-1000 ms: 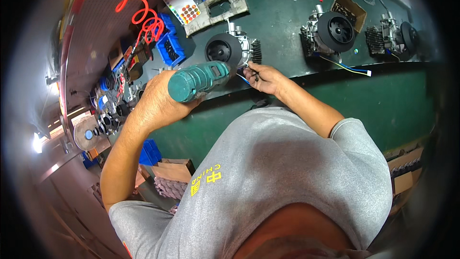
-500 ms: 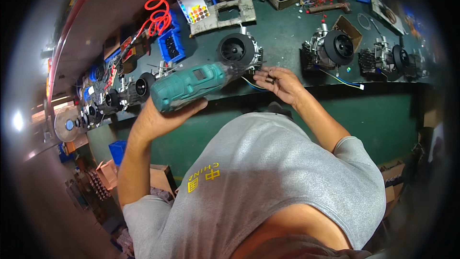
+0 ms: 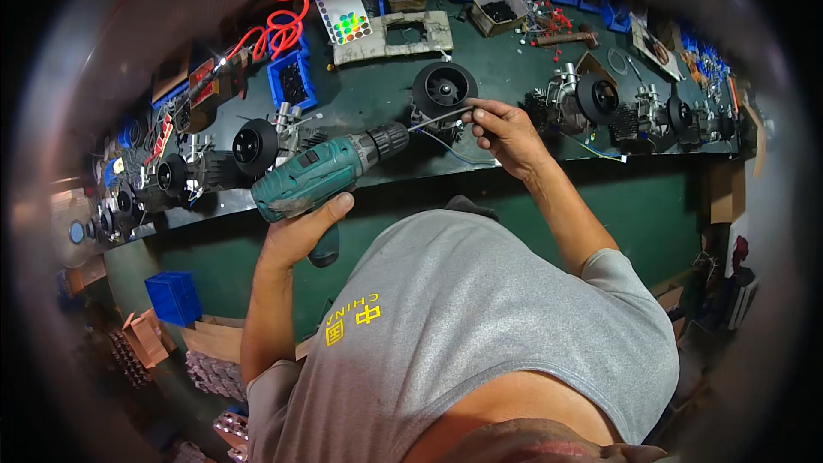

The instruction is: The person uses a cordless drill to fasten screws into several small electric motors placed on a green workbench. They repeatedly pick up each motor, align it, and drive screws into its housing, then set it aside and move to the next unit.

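My left hand (image 3: 302, 227) is wrapped round the grip of a teal cordless drill (image 3: 310, 175), its chuck pointing up and to the right. A long thin driver bit (image 3: 441, 119) runs from the chuck to my right hand (image 3: 509, 139). There my thumb and fingers pinch closed at the bit's tip, on what looks like a small dark screw, mostly hidden by the fingertips. Just behind the bit stands a motor unit with a round black fan housing (image 3: 445, 86), thin wires trailing from its lower side toward the bench's front edge.
More fan units (image 3: 255, 146) line the green bench to the left, others (image 3: 596, 99) to the right. Blue bins (image 3: 291, 79), a small-parts box (image 3: 500, 12), a sticker sheet (image 3: 345, 13) and a hammer (image 3: 566, 38) lie behind. A red coiled hose (image 3: 287, 30) hangs at back left.
The drill has dropped lower and left, away from the fan unit. My right hand has turned from a half-open palm with small screws to a pinch at the bit's tip.
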Available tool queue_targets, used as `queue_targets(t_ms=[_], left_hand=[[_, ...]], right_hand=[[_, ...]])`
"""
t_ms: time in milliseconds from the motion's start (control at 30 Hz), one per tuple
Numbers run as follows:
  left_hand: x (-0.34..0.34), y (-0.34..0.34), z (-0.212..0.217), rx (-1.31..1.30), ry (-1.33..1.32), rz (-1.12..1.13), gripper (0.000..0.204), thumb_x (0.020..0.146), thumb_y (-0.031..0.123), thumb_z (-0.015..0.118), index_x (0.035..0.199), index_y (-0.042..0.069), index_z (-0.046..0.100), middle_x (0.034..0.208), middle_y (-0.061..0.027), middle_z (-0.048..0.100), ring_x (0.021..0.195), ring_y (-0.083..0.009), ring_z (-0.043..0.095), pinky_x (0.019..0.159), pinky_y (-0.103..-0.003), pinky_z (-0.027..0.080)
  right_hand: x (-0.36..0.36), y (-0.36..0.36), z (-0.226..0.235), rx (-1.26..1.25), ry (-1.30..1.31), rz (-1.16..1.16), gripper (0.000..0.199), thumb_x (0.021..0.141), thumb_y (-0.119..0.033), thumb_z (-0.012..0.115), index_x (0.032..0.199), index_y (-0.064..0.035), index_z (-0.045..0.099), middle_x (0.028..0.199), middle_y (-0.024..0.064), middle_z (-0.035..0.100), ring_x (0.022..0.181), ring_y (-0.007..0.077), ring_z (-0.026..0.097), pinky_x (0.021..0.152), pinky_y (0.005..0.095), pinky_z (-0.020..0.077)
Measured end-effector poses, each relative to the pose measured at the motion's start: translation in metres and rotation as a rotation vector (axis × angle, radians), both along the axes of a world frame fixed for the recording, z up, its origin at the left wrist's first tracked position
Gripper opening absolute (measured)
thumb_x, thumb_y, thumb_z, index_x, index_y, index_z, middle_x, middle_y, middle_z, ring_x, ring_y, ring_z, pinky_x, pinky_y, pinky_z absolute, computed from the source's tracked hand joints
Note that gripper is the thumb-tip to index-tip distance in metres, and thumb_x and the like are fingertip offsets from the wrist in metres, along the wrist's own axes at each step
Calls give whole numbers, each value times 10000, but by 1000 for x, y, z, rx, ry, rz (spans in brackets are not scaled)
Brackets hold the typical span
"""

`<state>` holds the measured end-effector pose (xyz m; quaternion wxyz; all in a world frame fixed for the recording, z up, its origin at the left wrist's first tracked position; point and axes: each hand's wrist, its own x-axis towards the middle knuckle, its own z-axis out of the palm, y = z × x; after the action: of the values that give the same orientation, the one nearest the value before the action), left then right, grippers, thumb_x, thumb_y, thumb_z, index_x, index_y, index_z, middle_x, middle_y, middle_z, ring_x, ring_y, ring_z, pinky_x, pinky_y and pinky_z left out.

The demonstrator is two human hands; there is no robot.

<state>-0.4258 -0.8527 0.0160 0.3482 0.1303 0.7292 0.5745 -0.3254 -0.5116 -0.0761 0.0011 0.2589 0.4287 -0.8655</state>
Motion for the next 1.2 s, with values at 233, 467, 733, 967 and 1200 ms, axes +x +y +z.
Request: queue_targets(t_ms=[233,467,733,967,1200], left_hand=[[-15,-35,-9,85,-60,-32,337,853,185,806,1130,56,664,996,-22,685,873,-135,641,803,-301,535],[-30,-66,-8,34,-218,29,400,817,144,822,1171,46,664,1012,-74,706,823,-152,645,753,-320,560],[-53,-56,-4,57,167,25,423,864,183,811,1238,62,656,1136,-28,690,1017,-129,635,899,-302,524],[-91,3,25,-219,100,40,383,882,179,784,1215,41,656,1064,-43,701,970,-110,621,860,-298,525],[-114,36,3,-205,82,-34,380,848,161,798,1187,52,663,1035,-47,708,931,-128,640,860,-311,536]], right_hand=[[-15,-18,25,214,-43,154,361,953,-72,660,1284,61,610,1009,91,695,765,94,589,588,207,467],[-40,-8,74,549,-6,573,251,941,-83,661,1164,18,715,934,67,725,703,69,581,537,194,448],[-144,23,76,863,69,820,194,900,-119,744,1060,-8,742,845,20,711,692,54,590,609,213,491],[-220,45,8,993,214,1086,165,880,-70,732,1029,-4,756,867,25,724,736,64,629,679,230,525],[-241,53,-34,878,89,1328,238,850,-27,663,1066,17,753,854,47,740,692,69,622,648,228,522]])
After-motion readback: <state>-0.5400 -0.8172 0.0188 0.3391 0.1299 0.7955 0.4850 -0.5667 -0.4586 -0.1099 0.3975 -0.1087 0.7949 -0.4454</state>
